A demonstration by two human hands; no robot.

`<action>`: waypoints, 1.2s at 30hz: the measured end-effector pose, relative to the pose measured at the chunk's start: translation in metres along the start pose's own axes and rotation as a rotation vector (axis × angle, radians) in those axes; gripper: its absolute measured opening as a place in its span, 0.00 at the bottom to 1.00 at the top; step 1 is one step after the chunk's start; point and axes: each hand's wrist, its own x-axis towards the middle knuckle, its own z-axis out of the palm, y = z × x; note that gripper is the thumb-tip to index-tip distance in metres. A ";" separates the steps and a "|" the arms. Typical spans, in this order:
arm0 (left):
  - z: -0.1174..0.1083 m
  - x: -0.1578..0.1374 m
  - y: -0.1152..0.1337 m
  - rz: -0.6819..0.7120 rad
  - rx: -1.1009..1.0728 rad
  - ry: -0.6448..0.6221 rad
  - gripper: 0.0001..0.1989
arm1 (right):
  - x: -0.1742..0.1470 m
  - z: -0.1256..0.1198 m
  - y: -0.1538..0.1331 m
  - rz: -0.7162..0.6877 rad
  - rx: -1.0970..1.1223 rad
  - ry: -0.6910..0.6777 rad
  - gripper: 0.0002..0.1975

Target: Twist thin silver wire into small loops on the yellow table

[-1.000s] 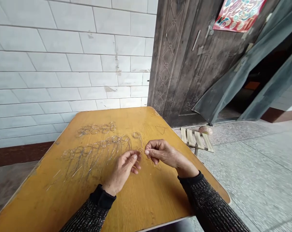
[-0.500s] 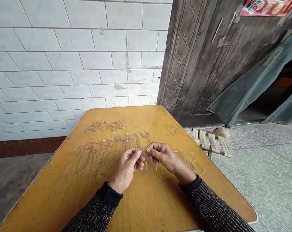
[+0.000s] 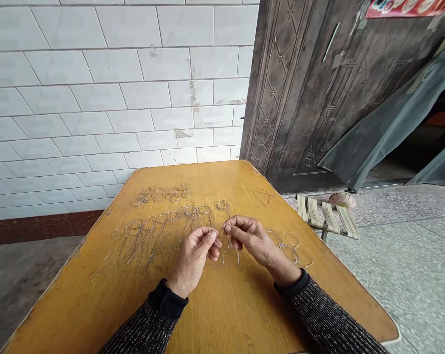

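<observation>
My left hand is closed in a pinch, thumb pressed to the fingers, over the middle of the table. Just right of it, my right hand pinches too, its fingertips close to the left ones. Between them they hold a thin metal wire, with bent ends hanging below the right fingers; its exact shape is partly hidden. Behind my hands lies a looped wire with a tail. A row of looped wires with long straight tails spreads to the left.
Farther back sit several wire rings. Larger wire loops lie right of my right hand, and a triangular wire near the right edge. The yellow table meets a tiled wall. A strap stool stands on the floor.
The right fingertips have shifted slightly, and the wire ends below them hang a little lower. The view has moved a little; the wires on the table lie as before.
</observation>
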 end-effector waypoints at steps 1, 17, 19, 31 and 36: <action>0.000 0.000 0.000 -0.005 -0.005 -0.002 0.12 | 0.000 0.000 0.000 0.001 0.018 -0.007 0.15; 0.002 0.000 0.003 -0.036 -0.209 -0.041 0.10 | 0.001 0.001 0.007 0.106 0.215 -0.055 0.12; 0.002 -0.001 0.005 0.029 -0.092 -0.043 0.11 | 0.002 0.001 0.009 0.115 0.213 -0.062 0.12; -0.007 0.001 0.011 0.304 0.473 0.148 0.09 | -0.001 0.002 0.006 0.230 0.123 -0.229 0.11; -0.006 0.002 0.011 0.160 0.303 0.214 0.11 | -0.004 0.006 0.014 0.278 0.030 -0.377 0.14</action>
